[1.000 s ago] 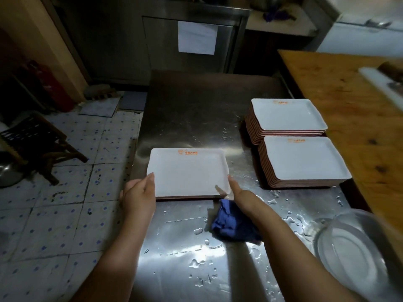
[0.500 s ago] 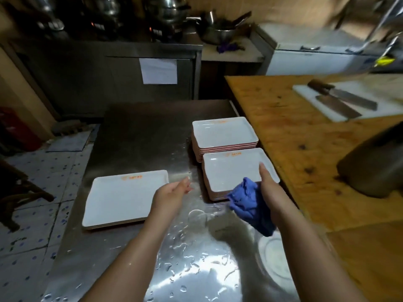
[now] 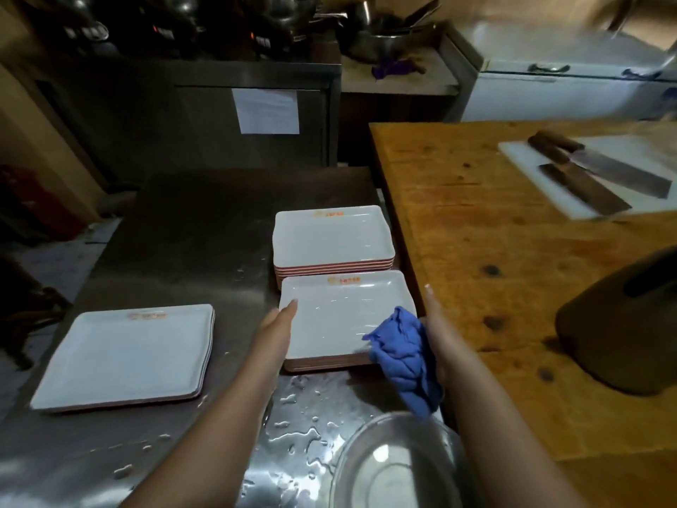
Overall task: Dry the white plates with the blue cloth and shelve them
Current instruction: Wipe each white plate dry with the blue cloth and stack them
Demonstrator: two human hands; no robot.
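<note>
Left hand, fingers straight, touches the near stack's left edge. The top plate looks wet, stiff and slippery, so we'd lift by opposite rims. Right hand is at the right rim, seemingly clutching the cloth.

Dim kitchen. Wet steel table filling centre, water pooling at 6 o'clock. Wooden counter running along 3 o'clock, carrying white cutting board with two cleavers. Steel cabinet with taped paper sheet standing at 12. Pots sitting at 1. Tiled floor showing at 9.
</note>
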